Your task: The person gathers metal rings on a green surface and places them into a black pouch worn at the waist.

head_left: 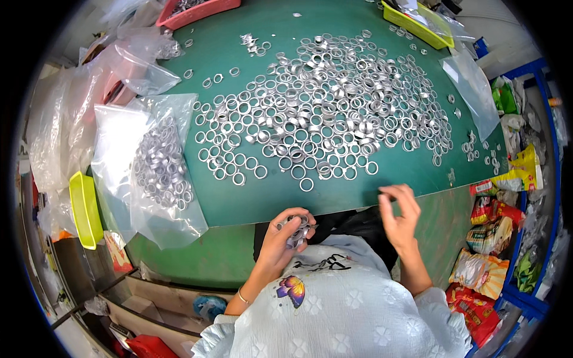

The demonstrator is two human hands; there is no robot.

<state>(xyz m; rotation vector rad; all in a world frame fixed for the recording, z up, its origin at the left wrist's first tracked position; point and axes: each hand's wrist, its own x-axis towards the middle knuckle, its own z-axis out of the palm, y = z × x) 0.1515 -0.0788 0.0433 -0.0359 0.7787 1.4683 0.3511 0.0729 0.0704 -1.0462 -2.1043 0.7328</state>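
Observation:
My left hand is closed around a clutch of silvery metal rings, just off the table's near edge. To the right, my right hand is raised by that same edge, its thumb apart from its bent fingers, with nothing visible in it. Beyond both hands, a broad spread of loose metal rings covers the middle of the green table. Some lie flat and others overlap or stand on edge. On the left, a clear plastic bag holds many more rings.
A red tray and a yellow-green tray stand at the far edge. Another yellow-green tray is at the left. A flat clear bag hangs over the right edge, near a blue rack with colourful packets. Drawers are at lower left.

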